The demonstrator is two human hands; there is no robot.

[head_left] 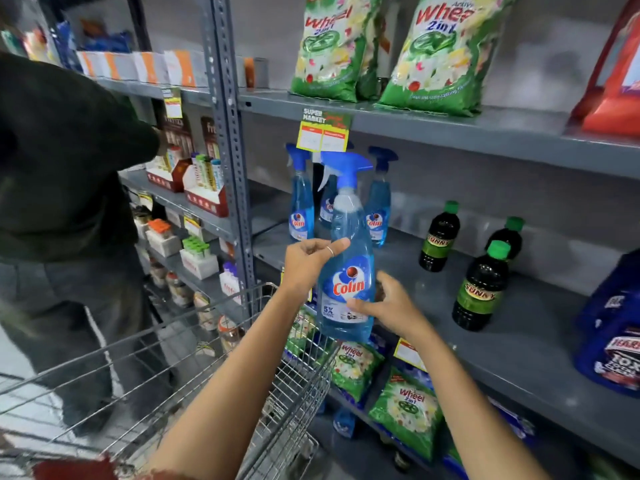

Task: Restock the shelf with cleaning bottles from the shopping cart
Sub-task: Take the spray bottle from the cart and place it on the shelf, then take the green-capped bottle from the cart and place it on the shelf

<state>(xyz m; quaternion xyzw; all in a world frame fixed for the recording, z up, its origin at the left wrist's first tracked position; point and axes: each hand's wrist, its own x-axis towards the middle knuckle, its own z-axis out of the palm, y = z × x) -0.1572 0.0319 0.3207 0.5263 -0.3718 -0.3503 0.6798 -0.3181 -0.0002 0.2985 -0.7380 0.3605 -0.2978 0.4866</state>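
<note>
A blue Colin spray bottle [347, 258] with a blue trigger head is held upright in the air in front of the grey middle shelf [450, 327]. My left hand [306, 261] grips its left side at mid-height. My right hand [389, 306] touches its lower right side near the label. Three more Colin spray bottles [300, 199] stand at the back left of the same shelf. The wire shopping cart [214, 368] is below my arms at the lower left.
Three dark Sunny bottles [479, 289] with green caps stand on the shelf to the right, and a blue pouch [609, 327] at the far right. Green Wheel bags [440, 53] fill the shelf above and lie below. A person in dark clothes [65, 188] stands at the left.
</note>
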